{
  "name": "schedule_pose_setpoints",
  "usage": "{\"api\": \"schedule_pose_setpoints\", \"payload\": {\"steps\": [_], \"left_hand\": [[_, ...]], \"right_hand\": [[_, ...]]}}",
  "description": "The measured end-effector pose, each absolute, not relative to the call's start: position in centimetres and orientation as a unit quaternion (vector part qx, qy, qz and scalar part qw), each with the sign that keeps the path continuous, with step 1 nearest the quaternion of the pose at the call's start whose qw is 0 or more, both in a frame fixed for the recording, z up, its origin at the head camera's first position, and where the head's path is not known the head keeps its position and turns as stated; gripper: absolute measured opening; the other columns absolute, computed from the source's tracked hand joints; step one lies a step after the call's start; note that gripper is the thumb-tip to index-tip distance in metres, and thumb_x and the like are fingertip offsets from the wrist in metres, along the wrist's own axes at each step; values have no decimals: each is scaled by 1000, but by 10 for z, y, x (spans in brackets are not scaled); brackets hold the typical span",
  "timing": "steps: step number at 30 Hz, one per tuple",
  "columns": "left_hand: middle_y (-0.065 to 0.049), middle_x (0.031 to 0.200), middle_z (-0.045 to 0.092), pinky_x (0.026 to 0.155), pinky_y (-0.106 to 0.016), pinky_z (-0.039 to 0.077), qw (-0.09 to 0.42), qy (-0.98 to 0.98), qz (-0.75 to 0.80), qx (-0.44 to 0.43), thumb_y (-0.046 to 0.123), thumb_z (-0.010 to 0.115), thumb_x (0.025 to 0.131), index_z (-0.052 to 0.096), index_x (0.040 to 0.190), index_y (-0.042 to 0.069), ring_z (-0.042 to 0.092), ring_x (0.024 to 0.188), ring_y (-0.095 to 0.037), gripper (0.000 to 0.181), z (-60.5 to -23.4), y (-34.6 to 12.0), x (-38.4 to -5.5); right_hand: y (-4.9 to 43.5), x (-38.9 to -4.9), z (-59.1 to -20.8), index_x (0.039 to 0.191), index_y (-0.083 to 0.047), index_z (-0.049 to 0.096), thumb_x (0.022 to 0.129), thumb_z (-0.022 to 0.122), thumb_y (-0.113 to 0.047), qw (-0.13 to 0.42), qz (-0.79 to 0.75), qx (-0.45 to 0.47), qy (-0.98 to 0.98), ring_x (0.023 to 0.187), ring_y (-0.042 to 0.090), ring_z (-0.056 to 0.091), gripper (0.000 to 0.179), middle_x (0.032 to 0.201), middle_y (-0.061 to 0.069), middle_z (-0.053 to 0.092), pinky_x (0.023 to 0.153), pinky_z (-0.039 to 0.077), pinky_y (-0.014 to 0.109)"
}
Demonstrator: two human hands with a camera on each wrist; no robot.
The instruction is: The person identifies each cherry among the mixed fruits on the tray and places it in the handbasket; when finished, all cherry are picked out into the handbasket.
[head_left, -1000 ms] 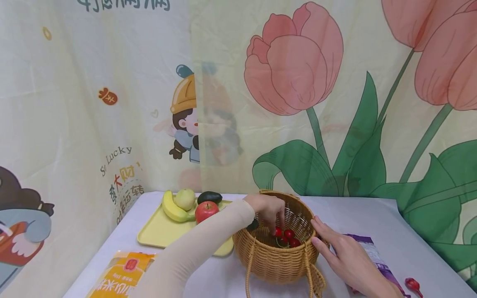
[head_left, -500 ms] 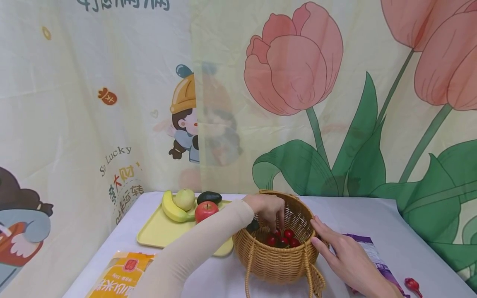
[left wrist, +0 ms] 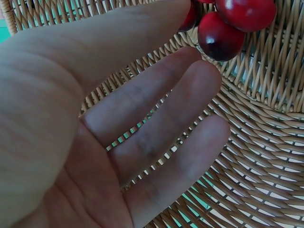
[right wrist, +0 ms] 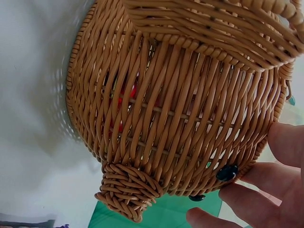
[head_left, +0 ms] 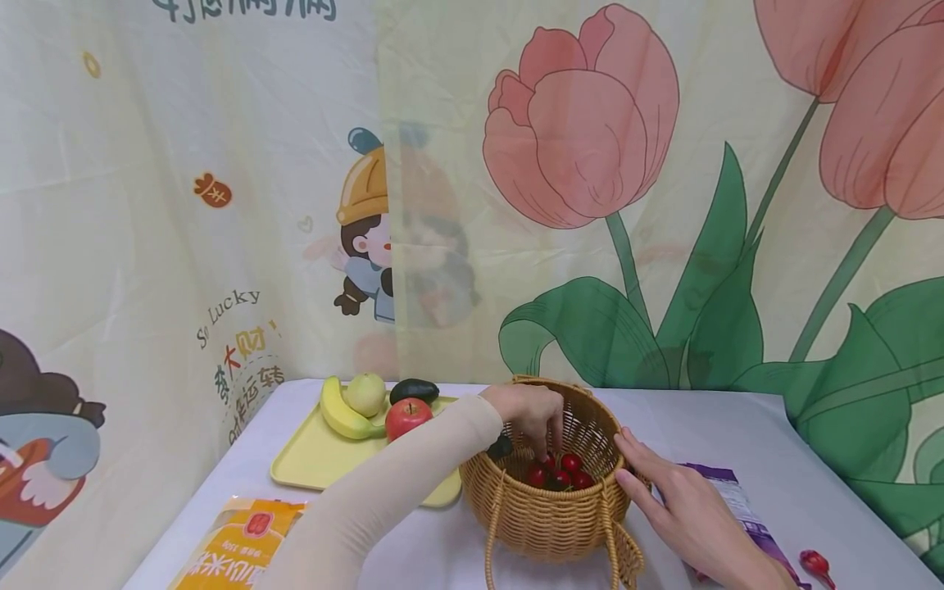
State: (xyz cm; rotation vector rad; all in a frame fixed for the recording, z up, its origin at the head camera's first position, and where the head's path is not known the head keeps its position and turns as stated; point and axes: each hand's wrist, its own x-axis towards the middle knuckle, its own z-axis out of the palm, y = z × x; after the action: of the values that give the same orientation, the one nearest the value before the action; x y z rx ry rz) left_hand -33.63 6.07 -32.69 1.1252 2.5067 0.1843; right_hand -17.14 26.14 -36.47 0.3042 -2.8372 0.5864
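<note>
My left hand (head_left: 533,414) reaches down into a round wicker basket (head_left: 549,520), its fingertips right at several red cherries (head_left: 570,464). In the left wrist view the thumb lies beside the cherries (left wrist: 221,35), and three fingers stretch out over the weave. The index finger is hidden there; I cannot tell whether thumb and finger pinch a cherry. My right hand (head_left: 678,500) rests its nearly straight fingers and thumb on the basket's right rim. In the right wrist view its fingertips touch the wicker near a shiny black bead (right wrist: 227,172). A handle (head_left: 494,541) hangs down in front.
A yellow tray (head_left: 302,471) at the left bears a banana (head_left: 342,416), a pale round fruit (head_left: 366,395), a red apple (head_left: 408,419) and a dark avocado-like fruit (head_left: 415,391). An orange packet (head_left: 239,541) lies front left, a purple packet (head_left: 737,500) and a small red item (head_left: 814,565) right.
A cherry at my left fingertips has sunk lower and to the left among the others. A thin stem seen earlier no longer shows. Both hands and the basket stay in place.
</note>
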Motion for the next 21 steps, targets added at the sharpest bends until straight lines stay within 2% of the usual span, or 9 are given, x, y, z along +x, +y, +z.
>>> {"api": "schedule_pose_setpoints", "payload": {"steps": [4, 10, 16, 21], "left_hand": [[6, 98, 72, 62, -27, 61, 195, 893, 72, 400, 13, 87, 82, 84, 99, 22, 67, 76, -8, 19, -326, 62, -336], [8, 101, 74, 64, -20, 57, 180, 884, 58, 428, 14, 87, 82, 83, 104, 20, 62, 74, -5, 23, -317, 67, -338], [2, 102, 79, 60, -23, 54, 184, 877, 68, 439, 14, 82, 87, 81, 112, 18, 70, 75, -13, 25, -285, 61, -348], [-1, 103, 81, 62, -24, 58, 155, 877, 81, 447, 17, 82, 87, 81, 112, 16, 75, 78, -16, 25, -261, 39, -356]], "right_hand": [[262, -171, -364, 156, -12, 43, 106, 50, -50, 106, 199, 100, -969, 136, 42, 55, 63, 158, 13, 45, 103, 49, 62], [263, -171, -364, 155, -12, 44, 106, 50, -49, 114, 201, 105, -967, 136, 41, 56, 62, 158, 12, 45, 103, 49, 62], [263, -171, -364, 155, -12, 45, 106, 50, -48, 118, 204, 109, -966, 137, 40, 55, 61, 158, 11, 45, 103, 49, 61], [263, -171, -363, 155, -13, 43, 106, 48, -52, 101, 204, 105, -968, 140, 39, 53, 63, 161, 10, 42, 105, 48, 62]]}}
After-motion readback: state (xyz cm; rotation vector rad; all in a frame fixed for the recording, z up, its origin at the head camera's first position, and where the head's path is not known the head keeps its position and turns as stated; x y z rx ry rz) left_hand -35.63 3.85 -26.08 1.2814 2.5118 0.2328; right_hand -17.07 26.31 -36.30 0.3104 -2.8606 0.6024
